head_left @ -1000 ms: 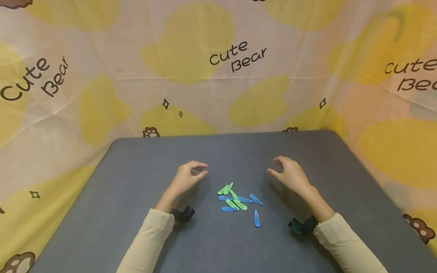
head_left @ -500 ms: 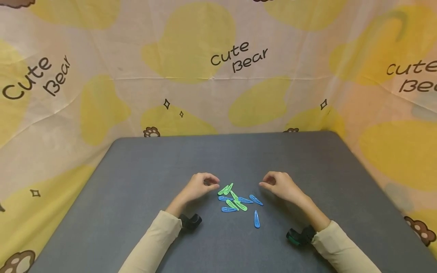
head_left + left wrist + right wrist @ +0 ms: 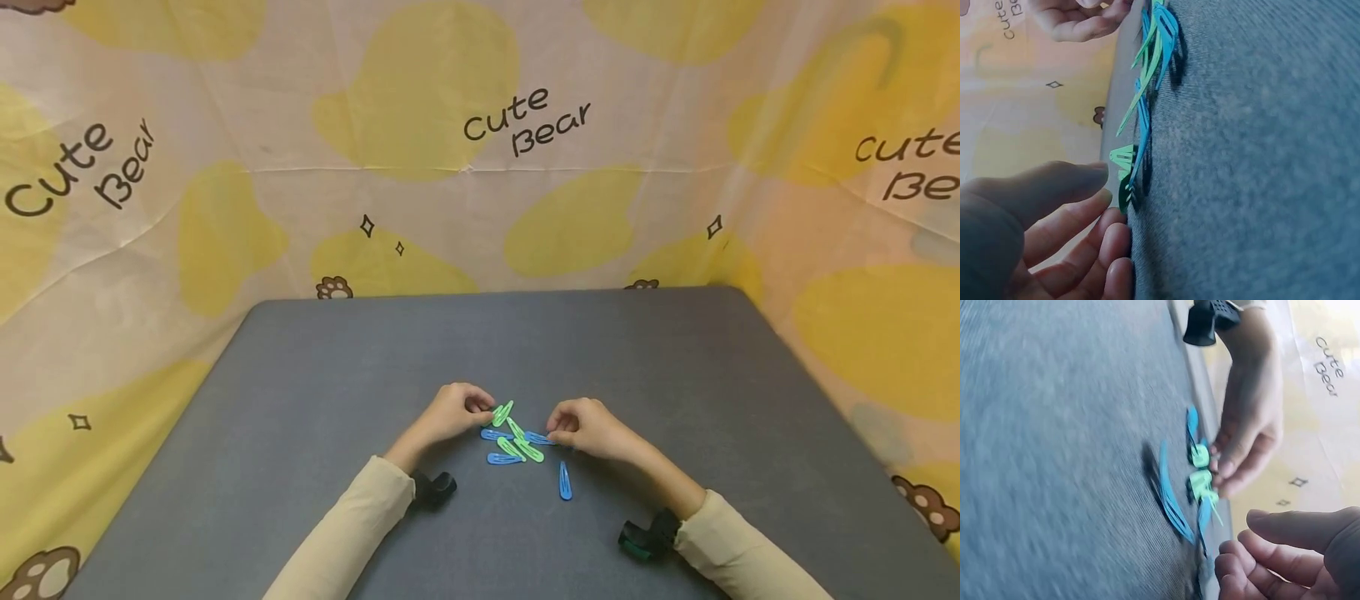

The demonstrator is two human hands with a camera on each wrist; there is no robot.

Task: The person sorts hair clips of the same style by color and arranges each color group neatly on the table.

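Note:
Green and blue snap hair clips lie in a loose cluster on the grey table. My left hand [image 3: 452, 412] is at the cluster's left edge, beside a green hair clip [image 3: 498, 416]. In the left wrist view a gap shows between its thumb and index finger, with green hair clips [image 3: 1122, 156] just beyond the tips. On the other side, my right hand [image 3: 592, 429] hovers by a blue hair clip [image 3: 537, 438] and covers another. Its thumb and index finger stand apart in the right wrist view, apparently holding nothing. One blue hair clip [image 3: 565, 481] lies apart, nearer me.
The grey table [image 3: 360, 358] reaches back to a yellow and cream cloth [image 3: 420, 100] printed with lettering. Black wrist cameras, the left one [image 3: 435, 490] and the right one [image 3: 647, 537], sit low over the tabletop.
Both hands have come in toward the hair clips and lower, the left moving right and the right moving left. The right hand now hides the rightmost upper blue hair clip.

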